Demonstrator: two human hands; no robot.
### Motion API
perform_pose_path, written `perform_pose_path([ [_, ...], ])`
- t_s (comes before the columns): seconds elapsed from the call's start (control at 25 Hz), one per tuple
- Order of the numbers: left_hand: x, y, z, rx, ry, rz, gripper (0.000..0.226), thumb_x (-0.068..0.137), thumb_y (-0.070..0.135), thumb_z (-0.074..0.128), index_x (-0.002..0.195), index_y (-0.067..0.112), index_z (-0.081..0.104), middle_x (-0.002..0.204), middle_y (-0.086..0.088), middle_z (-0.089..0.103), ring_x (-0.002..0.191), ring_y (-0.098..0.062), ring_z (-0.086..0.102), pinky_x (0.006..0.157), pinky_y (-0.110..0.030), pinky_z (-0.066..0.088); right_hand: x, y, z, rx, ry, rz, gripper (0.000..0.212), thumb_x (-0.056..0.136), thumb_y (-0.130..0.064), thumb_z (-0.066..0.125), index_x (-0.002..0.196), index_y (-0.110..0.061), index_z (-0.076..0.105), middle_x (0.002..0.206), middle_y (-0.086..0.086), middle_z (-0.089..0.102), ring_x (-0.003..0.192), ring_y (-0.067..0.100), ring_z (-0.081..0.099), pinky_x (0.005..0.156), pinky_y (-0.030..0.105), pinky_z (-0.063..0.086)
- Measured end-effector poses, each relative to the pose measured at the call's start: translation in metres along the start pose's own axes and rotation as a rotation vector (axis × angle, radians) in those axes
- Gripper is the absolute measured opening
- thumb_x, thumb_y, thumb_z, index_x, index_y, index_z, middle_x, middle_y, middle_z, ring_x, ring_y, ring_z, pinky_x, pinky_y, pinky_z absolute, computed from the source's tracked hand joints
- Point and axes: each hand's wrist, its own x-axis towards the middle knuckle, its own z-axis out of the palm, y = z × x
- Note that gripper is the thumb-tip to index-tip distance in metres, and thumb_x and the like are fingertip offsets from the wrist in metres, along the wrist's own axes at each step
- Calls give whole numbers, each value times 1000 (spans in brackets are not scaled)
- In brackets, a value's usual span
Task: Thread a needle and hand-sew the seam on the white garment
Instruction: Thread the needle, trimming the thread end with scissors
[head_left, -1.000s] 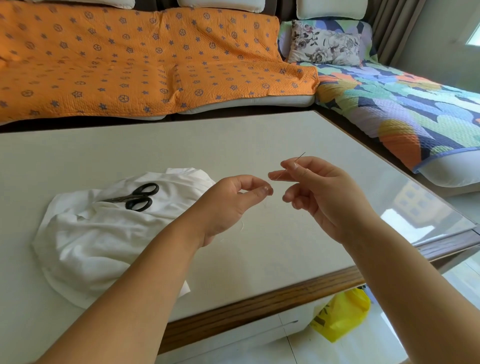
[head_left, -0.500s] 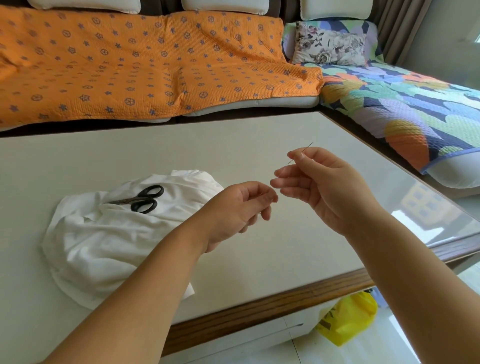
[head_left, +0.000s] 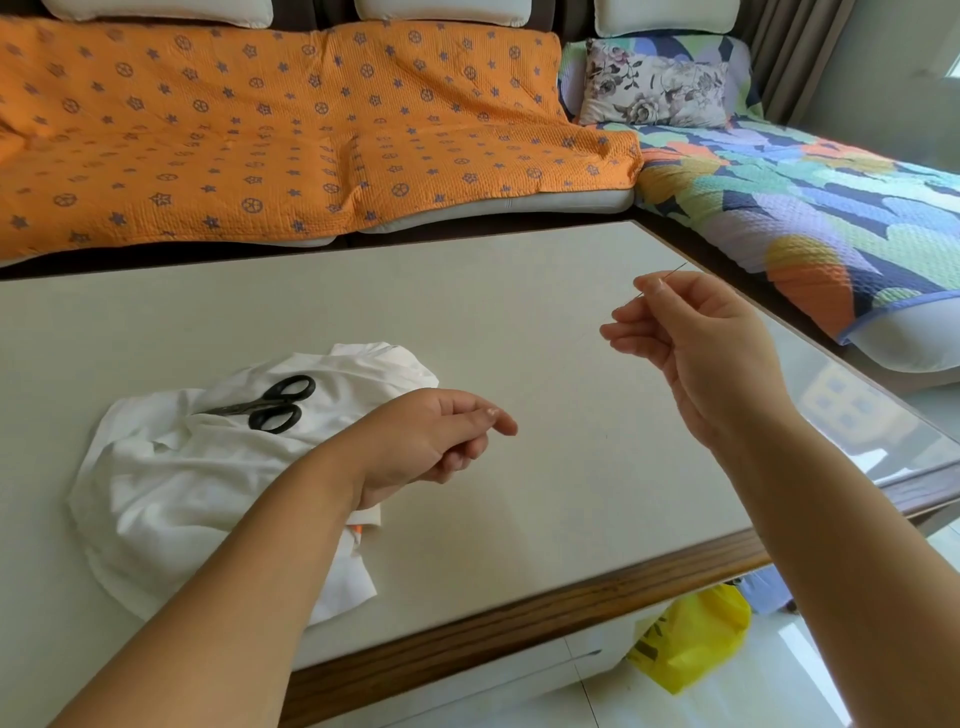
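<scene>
- Lower left of the frame: the white garment (head_left: 171, 483) lies crumpled on the pale surface (head_left: 545, 493), its seam apparently not yet started, parked within easy reach.
- On top of the cloth, black scissors (head_left: 270, 404) rest closed, blades pointing left, likely kept handy for cutting thread.
- Centre: the left hand (head_left: 426, 441) hovers low just beside the garment, forefinger out, the other fingers loosely curled. No thread is visible, so whether it pinches one cannot be told.
- Right of centre: the right hand (head_left: 701, 353) is raised well apart from the left, its fingers (head_left: 652, 285) pinching the needle (head_left: 675, 271), tip angled toward the upper right. The lifted hold suggests threading is at hand.
- Lower right: a yellow bag (head_left: 691, 644) sits on the floor below the surface's wooden edge.
</scene>
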Motion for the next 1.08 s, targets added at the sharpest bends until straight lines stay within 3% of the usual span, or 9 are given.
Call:
perform_pose_path([
  [0.28, -6, -13, -27, 97, 90, -140, 24, 103, 21, 48, 103, 13, 71, 65, 5, 50, 51, -6, 43, 50, -17, 32, 7, 8, -16, -231, 104, -78, 14, 100, -10, 52, 91, -12, 62, 77, 12, 67, 68, 25, 72, 68, 31, 61],
  [0.48, -13, -16, -42, 115, 108, -203, 24, 102, 20, 50, 104, 11, 72, 64, 5, 49, 49, -5, 41, 40, -14, 28, 13, 14, -29, -335, 169, -48, 14, 100, -11, 50, 103, -5, 62, 85, 17, 69, 69, 24, 73, 66, 27, 61],
  [0.76, -25, -17, -56, 95, 100, -242, 24, 100, 18, 52, 103, 10, 74, 62, 5, 49, 45, -5, 32, 41, -15, 22, 15, 27, -41, -469, 229, -40, 11, 99, -12, 50, 97, -12, 62, 79, 8, 68, 72, 25, 72, 84, 43, 59],
  [1.08, -36, -16, -70, 190, 133, -288, 23, 98, 20, 55, 98, 11, 76, 59, 6, 49, 45, -5, 32, 44, -17, 25, 13, 33, -43, -676, 224, -64, 13, 100, -16, 48, 100, -11, 61, 90, 12, 70, 75, 20, 71, 73, 29, 56],
])
